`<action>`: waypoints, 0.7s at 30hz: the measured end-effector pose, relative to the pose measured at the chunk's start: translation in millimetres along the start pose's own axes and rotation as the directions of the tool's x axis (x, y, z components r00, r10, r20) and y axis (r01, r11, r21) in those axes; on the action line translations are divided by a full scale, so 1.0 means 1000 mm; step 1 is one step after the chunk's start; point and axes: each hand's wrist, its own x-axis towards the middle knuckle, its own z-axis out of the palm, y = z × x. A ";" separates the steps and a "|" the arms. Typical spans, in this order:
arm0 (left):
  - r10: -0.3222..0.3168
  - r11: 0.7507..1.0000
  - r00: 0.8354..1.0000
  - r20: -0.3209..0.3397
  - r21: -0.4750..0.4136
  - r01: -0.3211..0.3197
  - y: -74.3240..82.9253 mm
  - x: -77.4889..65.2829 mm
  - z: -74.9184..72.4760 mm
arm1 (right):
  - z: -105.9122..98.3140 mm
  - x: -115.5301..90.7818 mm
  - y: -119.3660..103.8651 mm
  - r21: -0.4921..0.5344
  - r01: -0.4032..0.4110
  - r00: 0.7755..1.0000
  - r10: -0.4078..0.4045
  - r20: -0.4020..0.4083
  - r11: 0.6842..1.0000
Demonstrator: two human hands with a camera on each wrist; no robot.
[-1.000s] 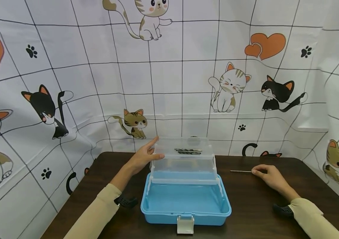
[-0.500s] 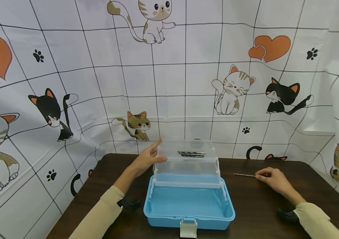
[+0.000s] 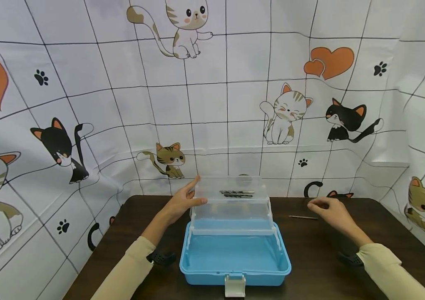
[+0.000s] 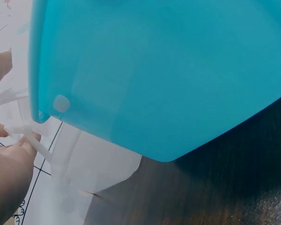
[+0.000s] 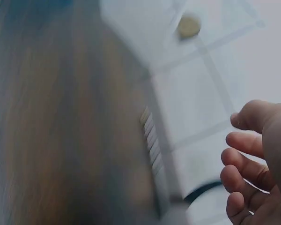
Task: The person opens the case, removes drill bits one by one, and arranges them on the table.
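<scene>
A light blue toolbox (image 3: 201, 278) stands open in the middle of the table, its clear plastic trays (image 3: 206, 207) raised at the back. Several dark drill bits (image 3: 238, 195) lie in the top tray. My left hand (image 3: 179, 204) holds that tray's left corner, thumb in front; in the left wrist view its fingers are by a white hinge arm (image 4: 40, 147). Right of the box, one long drill bit (image 3: 303, 217) lies on the table. My right hand (image 3: 334, 213) hovers just beyond its right end, fingers loosely bent and holding nothing, as the right wrist view confirms.
The dark wooden table (image 3: 309, 266) reaches back to a white cloth (image 3: 212, 104) printed with cats, hearts and grid lines. A white latch (image 3: 234, 286) hangs down at the toolbox front. A dark strap (image 3: 161, 257) is around my left wrist.
My right hand has let go of the long drill bit and lifted up and back from it. The bit stays on the table. My left hand keeps its place at the tray.
</scene>
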 end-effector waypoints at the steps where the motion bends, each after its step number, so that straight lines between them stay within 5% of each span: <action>1: -0.001 1.000 1.000 0.003 -0.004 0.001 0.000 0.000 0.001 | -0.001 0.002 -0.010 0.008 0.006 1.000 -0.006 -0.002 1.000; 7: -0.002 1.000 1.000 0.000 -0.021 0.002 0.000 0.002 0.001 | 0.000 0.033 -0.082 0.083 0.097 0.992 -0.103 0.073 0.992; 12: -0.007 1.000 1.000 0.007 -0.011 0.007 -0.001 0.002 -0.001 | 0.019 0.062 -0.135 0.108 0.221 0.956 -0.237 0.170 0.969; 21: -0.016 0.999 1.000 0.002 -0.029 0.016 0.003 0.001 0.001 | 0.049 0.084 -0.176 -0.027 0.323 0.919 -0.307 0.248 0.946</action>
